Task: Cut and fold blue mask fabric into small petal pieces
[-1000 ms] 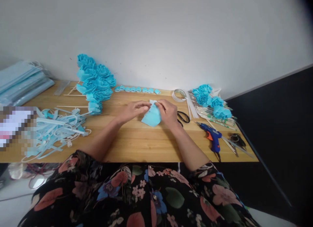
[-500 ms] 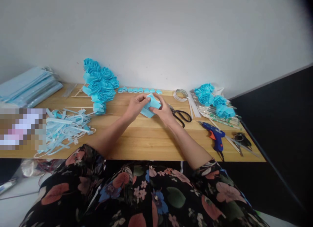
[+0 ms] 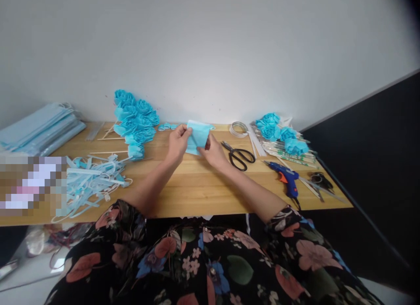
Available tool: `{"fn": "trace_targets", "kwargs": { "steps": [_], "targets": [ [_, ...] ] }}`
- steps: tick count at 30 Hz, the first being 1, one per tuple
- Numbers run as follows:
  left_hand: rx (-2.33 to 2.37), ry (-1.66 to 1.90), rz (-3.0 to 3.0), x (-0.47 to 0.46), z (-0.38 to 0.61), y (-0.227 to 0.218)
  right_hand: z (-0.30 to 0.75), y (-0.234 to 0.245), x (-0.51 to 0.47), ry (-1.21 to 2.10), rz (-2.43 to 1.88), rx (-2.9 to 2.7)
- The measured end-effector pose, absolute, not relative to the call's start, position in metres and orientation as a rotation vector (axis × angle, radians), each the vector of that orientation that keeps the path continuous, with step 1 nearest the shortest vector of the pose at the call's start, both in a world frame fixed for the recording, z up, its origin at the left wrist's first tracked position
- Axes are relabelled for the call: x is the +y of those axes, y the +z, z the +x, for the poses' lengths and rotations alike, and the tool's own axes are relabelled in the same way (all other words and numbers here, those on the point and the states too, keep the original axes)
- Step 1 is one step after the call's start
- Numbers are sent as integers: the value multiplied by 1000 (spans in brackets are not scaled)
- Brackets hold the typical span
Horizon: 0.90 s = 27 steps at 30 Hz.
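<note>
A light blue piece of face mask fabric (image 3: 198, 131) is held upright over the middle of the table, spread out nearly flat. My left hand (image 3: 177, 144) pinches its left edge between thumb and fingers. On the lower right side my right hand (image 3: 214, 152) grips it; some of those fingers are hidden behind the fabric. Black-handled scissors (image 3: 232, 151) lie just right of my right hand. Behind my left hand, a row of small blue rolled pieces (image 3: 167, 126) runs along the wall, partly covered by the fabric.
Blue fabric roses on sticks (image 3: 134, 123) lie at left, with more roses (image 3: 287, 136) at right. Cut mask straps (image 3: 93, 184) and stacked masks (image 3: 39, 123) occupy the left side. A tape roll (image 3: 239, 134) and blue glue gun (image 3: 287, 179) are at right.
The fabric has gone from folded and tilted between my fingers to opened out and upright. My right hand has shifted slightly down. The camera view has moved a little.
</note>
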State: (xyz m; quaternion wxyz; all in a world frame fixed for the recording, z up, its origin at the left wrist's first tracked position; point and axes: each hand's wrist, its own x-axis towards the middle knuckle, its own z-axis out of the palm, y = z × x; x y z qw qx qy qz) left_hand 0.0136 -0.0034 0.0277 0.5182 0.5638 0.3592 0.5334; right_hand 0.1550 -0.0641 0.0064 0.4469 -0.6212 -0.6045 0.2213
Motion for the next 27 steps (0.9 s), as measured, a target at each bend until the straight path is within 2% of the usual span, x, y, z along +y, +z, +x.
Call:
{"fn": "trace_targets", "kwargs": {
  "steps": [3,6,12,15,18,21,27],
  "targets": [
    [902,1310,1354,-3,18,28,156,11,-66,352,-1605,-1570],
    [953,1376,1423,-7,27,27,147,6,-72,362,-1616,-1520],
    [951,1428,1642,-12,29,18,139,1,-89,958,-1280,-1280],
    [892,1420,1686,-13,28,10,159,15,-89,1035,-1203,-1097],
    [840,1412,1727,-16,31,2,177,31,-79,919,-1257,-1137],
    [802,1382,1722,-18,35,-4,181,40,-66,630,-1385,-1430],
    [592,1207,1363,-13,37,-6,175,39,-62,185,-1473,-1658]
  ]
}}
